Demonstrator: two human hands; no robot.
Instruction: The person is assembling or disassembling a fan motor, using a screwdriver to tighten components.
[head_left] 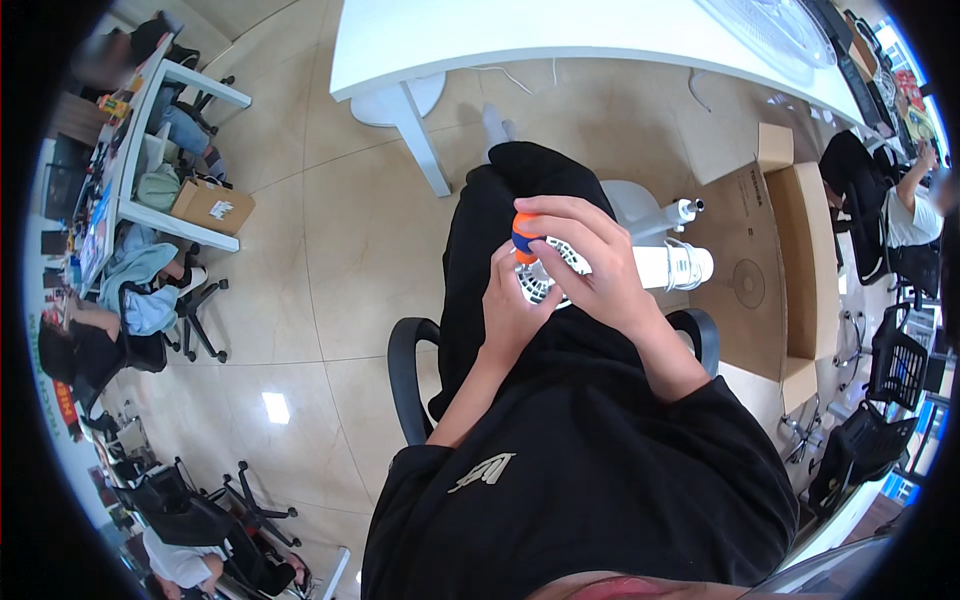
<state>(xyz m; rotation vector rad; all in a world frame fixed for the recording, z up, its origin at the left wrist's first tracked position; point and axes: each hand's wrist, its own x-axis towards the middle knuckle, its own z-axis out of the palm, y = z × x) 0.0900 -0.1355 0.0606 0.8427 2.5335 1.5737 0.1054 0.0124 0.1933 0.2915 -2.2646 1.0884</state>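
My right hand (598,262) is closed round a short screwdriver (523,243) with an orange and dark blue handle. Its shaft points down at a white round housing (536,288) with slotted vents, which looks like the motor head of a fan. That housing rests over my lap. Fingers and thumb of my left hand (511,312) grip its near left side, close below the screwdriver. Both hands hide the screwdriver's tip and any screw. A white tubular body (650,267) extends right from the housing, with a white cord (684,266) coiled round its end.
A white pole (662,218) on a round base stands beside my knees. An open cardboard box (735,300) is at the right. Ahead, a white table (560,28) carries a fan grille (770,38). Chair armrests (404,375) flank me; other people sit at desks both sides.
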